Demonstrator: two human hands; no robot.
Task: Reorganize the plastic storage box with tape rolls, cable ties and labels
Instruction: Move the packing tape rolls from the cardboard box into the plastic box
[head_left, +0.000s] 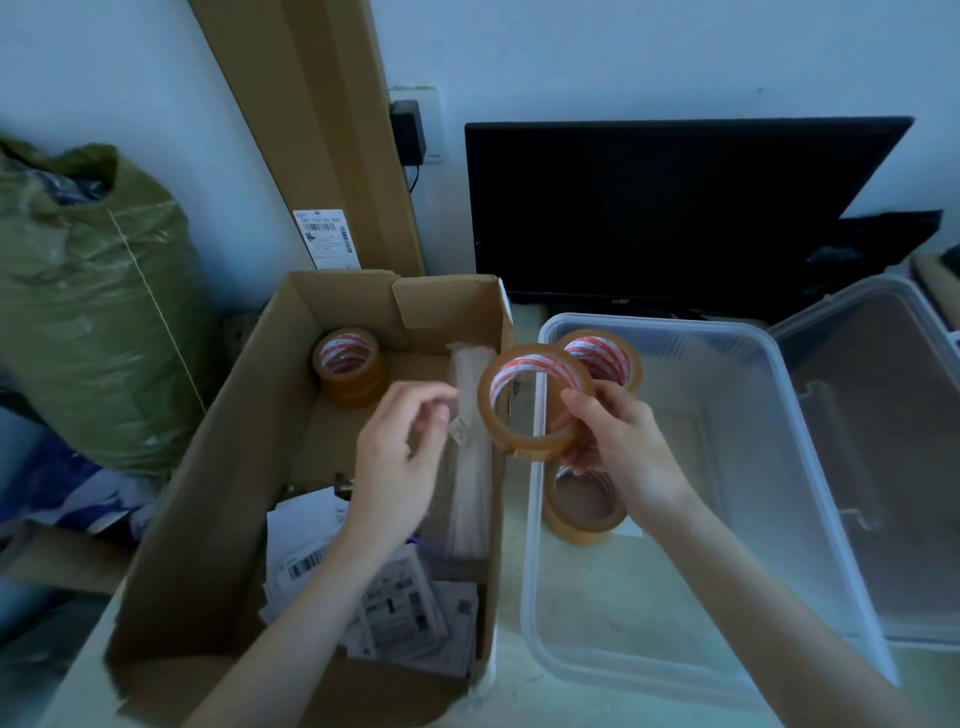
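The right hand (618, 447) grips a brown tape roll (535, 402) with a red-and-white striped core, thumb over the roll's near rim and fingers curled under it, holding it upright above the left wall of the clear plastic storage box (779, 467). The left hand (402, 452) hovers over the open cardboard box (218, 493) with its fingers loosely curled and holding nothing; the fingertips are just beside a bundle of white cable ties (470, 493) but apart from it, as far as the blur allows.

Inside the plastic box, a second tape roll (608, 358) stands in the far left corner, and another roll (582, 506) lies flat near the left wall, partly hidden by the right hand. In the cardboard box, a stack of tape rolls (349, 371) sits at the far end, the cable ties lie along the right wall, and printed labels (405, 618) are heaped at the near end under the left forearm. The box's clear lid (893, 441) lies just right of it.
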